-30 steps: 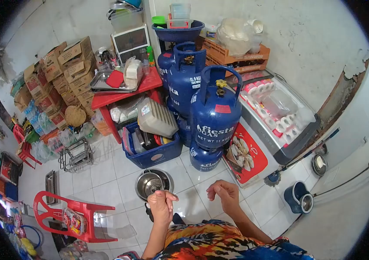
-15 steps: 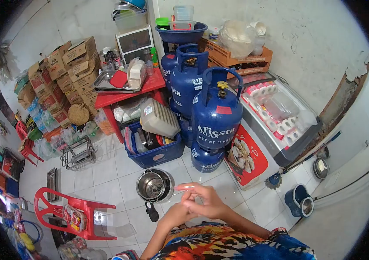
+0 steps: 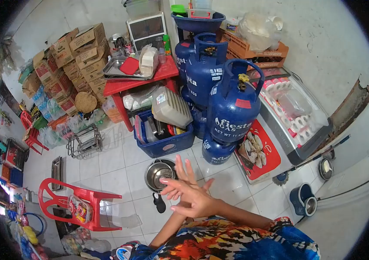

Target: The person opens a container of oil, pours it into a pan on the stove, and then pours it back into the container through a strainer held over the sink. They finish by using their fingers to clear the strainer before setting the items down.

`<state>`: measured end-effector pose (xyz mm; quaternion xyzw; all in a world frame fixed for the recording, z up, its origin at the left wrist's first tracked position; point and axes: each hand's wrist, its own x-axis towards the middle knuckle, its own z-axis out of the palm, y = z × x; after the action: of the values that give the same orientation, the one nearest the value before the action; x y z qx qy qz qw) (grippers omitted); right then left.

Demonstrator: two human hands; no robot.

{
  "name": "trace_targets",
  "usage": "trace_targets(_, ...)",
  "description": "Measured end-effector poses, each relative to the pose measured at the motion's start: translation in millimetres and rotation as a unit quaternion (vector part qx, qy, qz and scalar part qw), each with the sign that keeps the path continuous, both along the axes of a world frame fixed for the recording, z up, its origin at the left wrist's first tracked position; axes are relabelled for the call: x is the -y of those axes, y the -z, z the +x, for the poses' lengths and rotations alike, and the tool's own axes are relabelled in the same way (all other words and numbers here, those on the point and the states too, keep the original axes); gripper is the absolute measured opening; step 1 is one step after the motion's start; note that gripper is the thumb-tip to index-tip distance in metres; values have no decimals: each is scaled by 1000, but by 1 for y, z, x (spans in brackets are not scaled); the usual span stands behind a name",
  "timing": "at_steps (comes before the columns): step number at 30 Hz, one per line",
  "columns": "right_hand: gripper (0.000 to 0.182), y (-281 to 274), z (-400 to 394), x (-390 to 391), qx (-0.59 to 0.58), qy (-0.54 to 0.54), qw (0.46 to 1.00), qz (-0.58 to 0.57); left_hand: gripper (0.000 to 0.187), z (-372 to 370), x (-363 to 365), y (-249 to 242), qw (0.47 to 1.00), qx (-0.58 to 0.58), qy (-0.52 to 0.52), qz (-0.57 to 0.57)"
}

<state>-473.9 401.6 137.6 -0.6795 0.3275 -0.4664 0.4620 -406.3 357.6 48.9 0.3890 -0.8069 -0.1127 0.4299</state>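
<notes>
My right hand (image 3: pixel 198 203) lies in front of my left hand (image 3: pixel 188 175), and the two cross at the palms, seemingly touching. Fingers on the right hand stretch leftward, spread apart. From behind it the left hand's fingers point upward, also apart, with its thumb out to the right. Neither hand shows anything held. Below them on the tiled floor stands a shiny metal pot (image 3: pixel 153 174), partly hidden by my fingers. A black slipper-shaped object (image 3: pixel 159 203) lies close to the pot.
A red plastic chair (image 3: pixel 100 197) holding a package stands at left. Ahead are a blue bin (image 3: pixel 167 145), a red table (image 3: pixel 114 89) and blue gas cylinders (image 3: pixel 232 108). A chest freezer (image 3: pixel 275 143) carries tissue rolls at right. Boxes (image 3: pixel 65 65) are stacked behind.
My hands went from clasped near each other to crossed with fingers spread. The camera view has shifted, so the room sits slightly further right and higher.
</notes>
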Motion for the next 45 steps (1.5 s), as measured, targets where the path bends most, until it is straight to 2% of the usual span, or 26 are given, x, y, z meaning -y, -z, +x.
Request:
trace_targets(1, 72, 3, 0, 3, 2, 0, 1000, 3, 127, 10, 9, 1, 1000, 2, 0, 3)
trace_targets(3, 67, 5, -6, 8, 12, -33, 992, 117, 103, 30, 23, 1, 997, 8, 22, 69)
trace_targets(4, 58, -1, -18, 13, -160, -17, 987, 29, 92, 42, 29, -2, 999, -18, 10, 45)
trace_targets(5, 58, 2, -29, 18, -161, -18, 986, 30, 92, 54, 35, -4, 999, -19, 9, 45)
trace_targets(7, 50, 12, -52, 30, -183, -103, 977, 24, 84, 78, 46, -8, 986, -30, -37, 163)
trace_targets(9, 48, -12, -73, 33, -262, -85, 958, 81, 83, 95, 65, -11, 989, -22, -73, 123)
trace_targets(11, 45, -14, -101, 29, -379, -39, 923, -51, 82, 113, 85, -12, 983, -38, -100, 150)
trace_targets(13, 48, -22, -125, 37, -458, -38, 885, 75, 81, 127, 108, -9, 983, -26, -112, 143)
trace_targets(15, 44, -26, -138, 51, -442, 59, 893, 57, 79, 135, 126, -7, 976, -43, -122, 177)
trace_targets(16, 44, -16, -134, 57, -439, 58, 894, 62, 78, 137, 135, -7, 976, -41, -122, 175)
trace_targets(17, 38, 3, -129, 70, -236, 241, 940, 52, 78, 138, 143, -10, 976, -37, -123, 175)
trace_targets(18, 32, 22, -123, 87, -15, 405, 913, 36, 77, 136, 150, -17, 981, -42, -102, 162)
trace_targets(19, 31, 41, -115, 105, 104, 462, 880, -37, 77, 132, 157, -25, 984, -48, -83, 149)
trace_targets(21, 37, 78, -101, 128, 136, 545, 827, -23, 76, 124, 172, -41, 987, -48, -66, 138)
trace_targets(23, 51, 105, -73, 153, 165, 494, 854, -13, 76, 114, 187, -52, 991, -69, -9, 116)
trace_targets(24, 65, 113, -64, 162, 72, 458, 880, 102, 78, 108, 194, -56, 990, -70, 0, 124)
trace_targets(26, 74, 132, -51, 181, 62, 300, 930, 201, 79, 96, 208, -56, 986, -82, 15, 148)
trace_targets(27, 74, 124, -52, 195, 63, 300, 931, 197, 80, 91, 216, -55, 980, -94, 29, 173)
trace_targets(29, 80, 89, -60, 213, -91, 231, 957, 153, 83, 83, 231, -46, 979, -90, 30, 180)
trace_targets(31, 76, 47, -86, 229, -103, 230, 955, 159, 86, 75, 246, -41, 970, -99, 30, 221)
trace_targets(34, 60, -26, -135, 245, -278, 160, 944, 78, 80, 62, 276, -30, 964, -53, 7, 261)
trace_targets(35, 60, -40, -151, 250, -283, 160, 943, 69, 78, 53, 290, -23, 963, -40, -8, 268)
trace_targets(37, 58, -56, -189, 260, -448, 63, 892, -3, 75, 29, 320, -1, 961, -85, -36, 261)
trace_targets(39, 57, -62, -231, 273, -477, 13, 879, 4, 69, -1, 350, 16, 965, -90, -61, 239)
trace_targets(41, 56, -90, -261, 285, -591, -102, 796, 83, 64, -32, 383, 20, 976, -88, -35, 196)
trace_targets(45, 53, -131, -320, 320, -543, -71, 835, 45, 48, -90, 457, -16, 988, -77, -13, 130)
